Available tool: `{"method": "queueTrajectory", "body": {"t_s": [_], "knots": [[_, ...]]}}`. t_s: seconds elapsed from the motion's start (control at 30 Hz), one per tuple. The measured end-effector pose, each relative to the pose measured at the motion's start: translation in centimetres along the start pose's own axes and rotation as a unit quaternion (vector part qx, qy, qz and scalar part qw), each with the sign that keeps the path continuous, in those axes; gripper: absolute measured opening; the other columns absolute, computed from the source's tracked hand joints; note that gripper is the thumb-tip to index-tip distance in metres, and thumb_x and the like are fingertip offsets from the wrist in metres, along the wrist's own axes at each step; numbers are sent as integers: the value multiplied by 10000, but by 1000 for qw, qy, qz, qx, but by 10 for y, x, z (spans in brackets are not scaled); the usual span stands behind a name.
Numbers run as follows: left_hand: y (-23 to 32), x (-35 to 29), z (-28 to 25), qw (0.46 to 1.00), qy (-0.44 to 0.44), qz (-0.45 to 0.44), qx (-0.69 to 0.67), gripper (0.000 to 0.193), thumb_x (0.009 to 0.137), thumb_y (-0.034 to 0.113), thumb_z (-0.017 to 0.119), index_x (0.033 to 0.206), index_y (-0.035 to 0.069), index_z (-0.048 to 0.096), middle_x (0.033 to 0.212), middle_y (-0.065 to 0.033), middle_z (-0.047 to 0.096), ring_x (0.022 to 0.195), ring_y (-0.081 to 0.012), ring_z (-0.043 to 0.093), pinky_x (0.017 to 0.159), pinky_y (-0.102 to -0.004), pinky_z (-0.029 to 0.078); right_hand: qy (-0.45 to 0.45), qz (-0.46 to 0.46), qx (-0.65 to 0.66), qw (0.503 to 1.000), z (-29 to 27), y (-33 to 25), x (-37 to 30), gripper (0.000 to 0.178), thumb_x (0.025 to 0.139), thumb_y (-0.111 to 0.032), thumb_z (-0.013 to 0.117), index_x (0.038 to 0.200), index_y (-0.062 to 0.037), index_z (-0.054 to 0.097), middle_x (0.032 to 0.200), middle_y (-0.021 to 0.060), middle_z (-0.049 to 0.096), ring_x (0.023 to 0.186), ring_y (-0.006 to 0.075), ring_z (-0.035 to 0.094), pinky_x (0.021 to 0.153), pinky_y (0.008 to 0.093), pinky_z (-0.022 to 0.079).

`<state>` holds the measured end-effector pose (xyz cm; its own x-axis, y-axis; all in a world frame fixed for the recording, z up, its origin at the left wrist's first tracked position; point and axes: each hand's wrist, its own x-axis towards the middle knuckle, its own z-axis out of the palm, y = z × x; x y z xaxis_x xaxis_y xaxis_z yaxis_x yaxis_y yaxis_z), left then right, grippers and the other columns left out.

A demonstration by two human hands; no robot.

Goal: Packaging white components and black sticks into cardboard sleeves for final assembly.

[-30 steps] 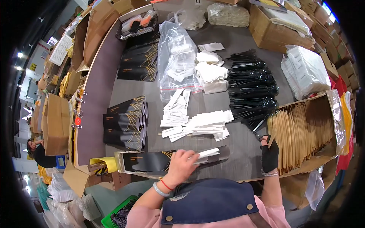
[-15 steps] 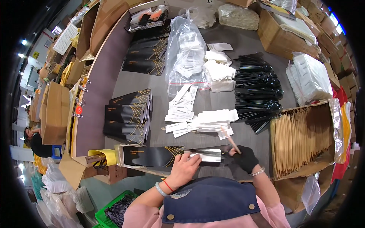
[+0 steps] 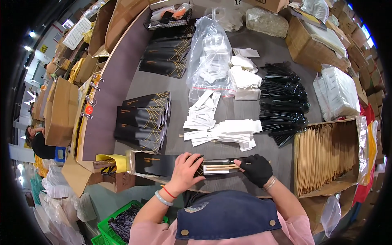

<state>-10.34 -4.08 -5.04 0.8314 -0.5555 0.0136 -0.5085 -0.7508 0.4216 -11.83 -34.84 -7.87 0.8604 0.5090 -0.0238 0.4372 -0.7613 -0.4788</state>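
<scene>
The grey worktable (image 3: 175, 87) bears the load; at its right side stands an open carton (image 3: 302, 191) packed with upright-edged rows of wooden sticks. The black sleeve (image 3: 152, 164) lies flat along the near edge, left of centre, its right end under the left hand (image 3: 184, 173). It appears to be thin, light card or paper: judged flexible, liable to crease and smooth enough to slide; hold it by both long edges close to the right end and avoid pressing the middle. The left fingers are spread across that end, thumb toward the near edge; whether they pinch it cannot be told. The gloved right hand (image 3: 256, 171), just to the right, grasps the wooden sticks (image 3: 222, 167) between thumb and fingers, tips pointing left. The sticks are judged light, stiff and slim, likely to roll apart or snap if bent; grip both together toward the right end. A white slip (image 3: 216, 172) lies along their near side; it looks light, flat and easily shifted, best held by its edges.
</scene>
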Motion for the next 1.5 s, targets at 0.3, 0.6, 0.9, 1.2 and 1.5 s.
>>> {"method": "queueTrajectory", "body": {"t_s": [0.3, 0.6, 0.9, 1.2, 1.5], "knots": [[29, 26, 10, 999, -28, 29, 23, 754, 592, 226, 829, 1264, 73, 524, 1267, -80, 500, 1146, -288, 457, 987, -437, 358, 91, 188, 189, 959, 15, 7, -15, 183, 732, -153, 765, 872, -71, 682, 819, 101, 647, 779, 298, 627, 735, 371, 513], [30, 46, 18, 990, -18, 108, 88, 587, 614, 210, 772, 1174, 226, 598, 1123, -97, 528, 1011, -291, 499, 864, -380, 414, 151, 23, 47, 987, -1, -37, 24, 518, 640, -395, 804, 1027, -121, 597, 945, 67, 580, 930, 275, 550, 829, 435, 404], [-35, 76, -95, 986, -30, 95, 134, 194, 595, 83, 679, 779, 74, 619, 1143, -147, 547, 1055, -350, 520, 848, -435, 458, 155, 140, -50, 977, -60, -15, -8, 611, 572, -387, 831, 1056, -103, 590, 999, 93, 580, 957, 316, 549, 852, 421, 396], [2, 5, 28, 973, 114, -201, 24, 721, 626, 357, 842, 1212, 38, 570, 1334, -175, 461, 1281, -377, 361, 1099, -519, 238, 63, 123, -62, 988, -44, -37, -5, 600, 601, -446, 799, 1053, -112, 589, 1001, 78, 558, 969, 281, 523, 892, 426, 344], [-6, -3, 29, 956, 110, -252, -105, 858, 613, 382, 862, 1296, -7, 517, 1394, -174, 445, 1358, -390, 308, 1132, -537, 165, -4, 88, -76, 993, -45, -44, 4, 606, 640, -450, 788, 1093, -91, 604, 1067, 93, 582, 1009, 285, 538, 921, 449, 355]]}}
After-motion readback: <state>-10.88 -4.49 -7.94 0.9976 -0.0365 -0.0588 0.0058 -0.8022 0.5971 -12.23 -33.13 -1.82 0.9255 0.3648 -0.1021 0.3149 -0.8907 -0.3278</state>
